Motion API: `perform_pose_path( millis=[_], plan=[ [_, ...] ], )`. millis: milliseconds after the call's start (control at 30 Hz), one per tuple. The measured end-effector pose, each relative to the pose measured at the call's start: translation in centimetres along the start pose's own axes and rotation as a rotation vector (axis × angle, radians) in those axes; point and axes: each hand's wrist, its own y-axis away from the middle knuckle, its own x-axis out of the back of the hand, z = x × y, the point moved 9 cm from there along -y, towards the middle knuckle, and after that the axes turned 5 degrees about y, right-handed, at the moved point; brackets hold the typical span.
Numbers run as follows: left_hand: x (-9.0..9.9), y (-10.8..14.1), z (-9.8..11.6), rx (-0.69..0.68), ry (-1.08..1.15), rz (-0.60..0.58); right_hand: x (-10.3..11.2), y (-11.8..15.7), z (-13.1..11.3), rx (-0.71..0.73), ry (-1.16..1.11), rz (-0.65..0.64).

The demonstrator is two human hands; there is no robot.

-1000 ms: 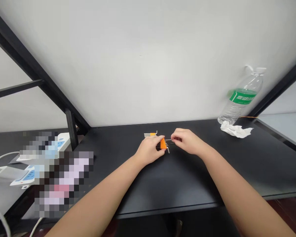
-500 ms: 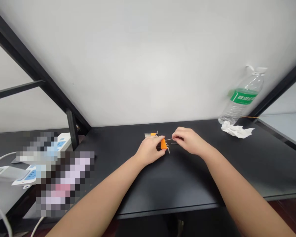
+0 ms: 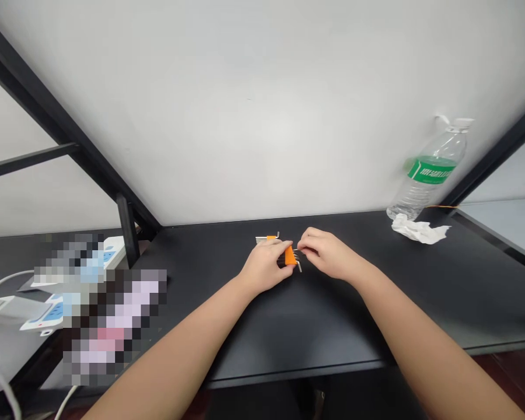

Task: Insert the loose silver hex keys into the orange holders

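My left hand (image 3: 265,265) is closed around an orange hex key holder (image 3: 290,255), from which several silver L-shaped hex keys stick out on the right. Close beside it, my right hand (image 3: 326,252) pinches a thin hex key (image 3: 296,250) near the holder's upper edge; most of that key is hidden by the fingers. Just behind my left hand, a second orange holder (image 3: 271,237) with silver hex keys lies on the black table (image 3: 306,332).
A clear bottle with a green label (image 3: 433,170) leans at the back right, with a crumpled white tissue (image 3: 420,229) in front of it. Power strips (image 3: 55,312) with cables and a blurred item lie at the left. Black frame bars (image 3: 126,227) flank the table.
My right hand has moved left, bringing the pinched hex key up to the orange holder, so less of the key shows. My left hand has stayed in place.
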Motion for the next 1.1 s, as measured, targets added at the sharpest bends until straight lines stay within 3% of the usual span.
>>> perform_pose_path(
  millis=[300,433,600,800,1100],
  plan=[
    [0.0,-0.1,1.0,-0.039,0.059,-0.042,-2.1,-0.6,-0.1,-0.042,-0.168,-0.014],
    [-0.1,0.0,0.3,-0.030,0.038,-0.018,-1.1,-0.1,3.3,-0.194,0.036,-0.003],
    [-0.3,0.2,-0.1,-0.020,0.045,-0.005,-1.0,1.3,8.6,-0.430,0.280,-0.201],
    [-0.4,0.2,-0.1,-0.019,0.037,-0.022,-2.0,1.8,9.6,-0.588,0.330,-0.343],
    [-0.4,0.2,-0.4,-0.005,0.021,-0.010,-0.2,1.3,8.3,-0.555,0.280,-0.155]
  ],
)
